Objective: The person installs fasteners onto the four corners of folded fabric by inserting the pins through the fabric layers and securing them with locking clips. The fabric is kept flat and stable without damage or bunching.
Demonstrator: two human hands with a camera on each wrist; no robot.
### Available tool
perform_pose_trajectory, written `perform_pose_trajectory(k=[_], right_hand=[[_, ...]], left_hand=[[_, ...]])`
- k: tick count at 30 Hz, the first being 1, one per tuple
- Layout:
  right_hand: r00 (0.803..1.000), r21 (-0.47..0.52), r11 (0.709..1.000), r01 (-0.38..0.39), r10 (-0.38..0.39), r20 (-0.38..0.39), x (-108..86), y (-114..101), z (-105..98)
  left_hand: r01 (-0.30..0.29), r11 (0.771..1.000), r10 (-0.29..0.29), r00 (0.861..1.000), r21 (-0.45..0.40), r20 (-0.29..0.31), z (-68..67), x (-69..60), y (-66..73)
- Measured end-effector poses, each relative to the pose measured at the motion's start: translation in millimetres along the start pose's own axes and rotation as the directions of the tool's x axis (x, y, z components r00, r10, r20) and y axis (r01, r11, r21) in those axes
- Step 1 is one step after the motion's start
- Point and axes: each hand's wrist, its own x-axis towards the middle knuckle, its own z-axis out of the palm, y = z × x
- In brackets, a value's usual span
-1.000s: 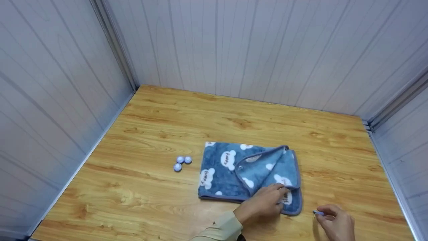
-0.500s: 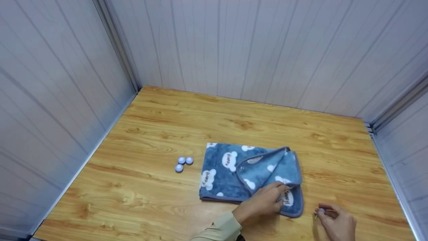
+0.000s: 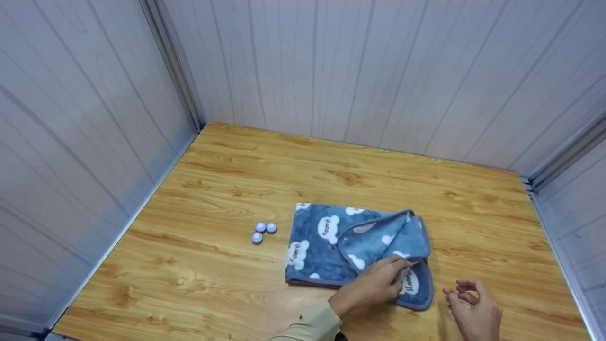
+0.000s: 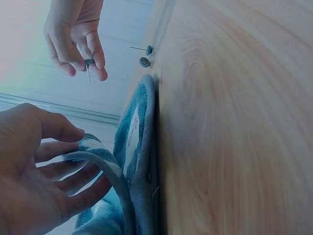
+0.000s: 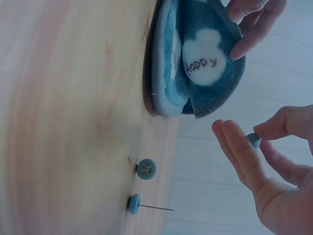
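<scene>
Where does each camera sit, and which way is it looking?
Head: worn on the head, facing forward and down at the table, folded blanket and three round lilac things; left hand, right hand and a sleeve show.
Left wrist: on that wrist, looking sideways past the blanket's lifted edge toward the right hand, which pinches a pin; both hands show.
Right wrist: on that wrist, looking sideways toward the blanket and left hand; both hands show.
Shared: both wrist views show two other pins on the table.
</scene>
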Motion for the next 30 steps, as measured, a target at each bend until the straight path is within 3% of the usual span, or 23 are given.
perform_pose_trajectory(k=[6, 14, 19, 30], right_hand=[[0.993, 0.017, 0.995, 0.097, -0.095, -0.075, -0.5, -2.8, 3.3], [0.983, 0.135, 0.976, 0.172, -0.16, -0.091, -1.7, -6.9, 11.9], [0.982, 0.182, 0.967, 0.18, -0.166, -0.09, -2.4, -10.8, 16.3], [0.987, 0.19, 0.97, 0.153, -0.141, -0.076, -2.7, -20.7, 28.0]], left_hand=[[0.004, 1.0, -0.004, 1.0, -0.03, -0.008, -3.3, -1.7, 1.0], [-0.02, 0.999, 0.02, 1.0, -0.036, -0.024, -6.6, -3.0, 1.5], [-0.073, 0.997, 0.073, 0.995, 0.0, -0.068, -6.6, -4.1, 0.7], [-0.083, 0.996, 0.079, 0.989, -0.03, -0.122, -9.8, -5.0, 0.6]])
